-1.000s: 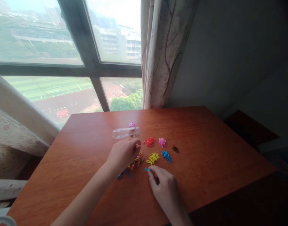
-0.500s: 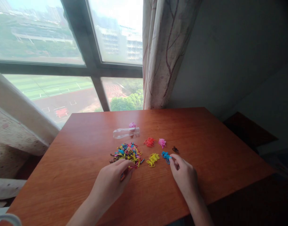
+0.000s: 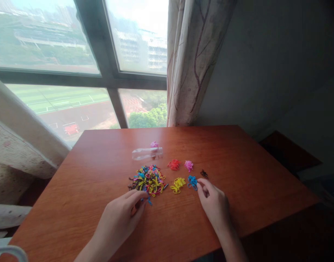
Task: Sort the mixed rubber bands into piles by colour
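Hands over table (image 3: pixel 237 160) | left hand (image 3: pixel 119 218) curled at mixed band pile (image 3: pixel 148 180), grip unclear; right hand (image 3: pixel 214 202) fingertips touching blue bands (image 3: pixel 192 181), pinch cannot be told

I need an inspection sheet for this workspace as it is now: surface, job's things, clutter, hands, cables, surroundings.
Surface: table, reddish-brown wood.
Job's things: mixed pile of coloured bands; beside it, set apart from one another, yellow pile, blue pile, red pile, pink pile, dark pile.
Clutter: clear container lying on its side behind the mixed pile; white object at the near left corner, cut off by the frame.
Hands: left hand with fingertips at the mixed pile's near edge; right hand with fingertips at the blue pile; a pinch cannot be told.
Cables: nothing seen.
Surroundings: window, curtain.
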The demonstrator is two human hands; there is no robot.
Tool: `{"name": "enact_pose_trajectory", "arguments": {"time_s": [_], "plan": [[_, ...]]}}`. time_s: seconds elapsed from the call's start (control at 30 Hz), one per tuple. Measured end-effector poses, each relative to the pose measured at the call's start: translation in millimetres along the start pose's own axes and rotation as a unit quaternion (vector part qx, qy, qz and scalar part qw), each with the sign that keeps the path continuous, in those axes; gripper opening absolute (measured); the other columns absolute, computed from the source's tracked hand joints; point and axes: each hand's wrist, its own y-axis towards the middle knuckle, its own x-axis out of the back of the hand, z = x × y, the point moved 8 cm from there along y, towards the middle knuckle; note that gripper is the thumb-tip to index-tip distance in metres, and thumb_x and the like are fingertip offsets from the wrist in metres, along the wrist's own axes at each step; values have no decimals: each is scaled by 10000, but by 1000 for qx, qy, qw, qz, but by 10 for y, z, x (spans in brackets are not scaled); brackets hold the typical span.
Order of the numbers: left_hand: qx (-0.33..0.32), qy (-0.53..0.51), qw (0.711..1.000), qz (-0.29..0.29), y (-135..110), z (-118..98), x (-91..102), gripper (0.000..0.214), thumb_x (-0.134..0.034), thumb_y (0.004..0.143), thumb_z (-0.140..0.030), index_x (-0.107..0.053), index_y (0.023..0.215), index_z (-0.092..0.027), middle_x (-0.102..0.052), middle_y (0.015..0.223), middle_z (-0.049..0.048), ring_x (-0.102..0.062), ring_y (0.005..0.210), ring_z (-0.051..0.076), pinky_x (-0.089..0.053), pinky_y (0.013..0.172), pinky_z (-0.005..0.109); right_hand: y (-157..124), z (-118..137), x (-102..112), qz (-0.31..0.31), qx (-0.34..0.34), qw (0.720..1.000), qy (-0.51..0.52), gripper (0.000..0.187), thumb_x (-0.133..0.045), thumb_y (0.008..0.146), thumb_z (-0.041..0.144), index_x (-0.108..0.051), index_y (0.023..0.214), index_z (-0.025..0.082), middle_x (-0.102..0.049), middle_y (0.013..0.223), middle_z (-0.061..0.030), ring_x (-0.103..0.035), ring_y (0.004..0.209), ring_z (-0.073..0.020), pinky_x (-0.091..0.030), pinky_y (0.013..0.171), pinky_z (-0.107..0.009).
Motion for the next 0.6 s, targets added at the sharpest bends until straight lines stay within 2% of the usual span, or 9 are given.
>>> {"name": "enact_pose_trajectory", "arguments": {"time_s": [0.17,0.33,0.47,0.6], "plan": [[9,-2,1000,-4,-42,28,2,209,-476,894,-245,-679,943,-255,-691,754,-27,-616,578,118,-439,564,210,-21,140,-35,-2,19,1000,25,252,-468,955,323,-690,946,205,-715,769,-34,-656,631,-158,-416,601,-234],[17,0,1000,-1,-104,67,-12,211,-473,892,-237,-676,940,-261,-700,772,-26,-620,582,118,-450,566,206,-108,416,-146,16,56,996,66,224,-464,958,258,-681,935,212,-719,812,-25,-670,685,-151,-432,650,-223],[20,6,1000,3,-125,63,-41,210,-476,896,-247,-677,948,-271,-714,805,-20,-652,628,127,-469,579,200,-190,671,-292,63,71,992,78,225,-457,947,201,-682,928,213,-706,778,-14,-655,676,-146,-423,650,-218],[23,8,999,22,-145,57,-120,205,-466,915,-260,-670,928,-268,-723,841,-10,-685,708,146,-505,644,212,-251,852,-430,113,62,991,42,212,-493,925,167,-686,995,218,-708,776,-13,-666,697,-153,-417,650,-213]]}}
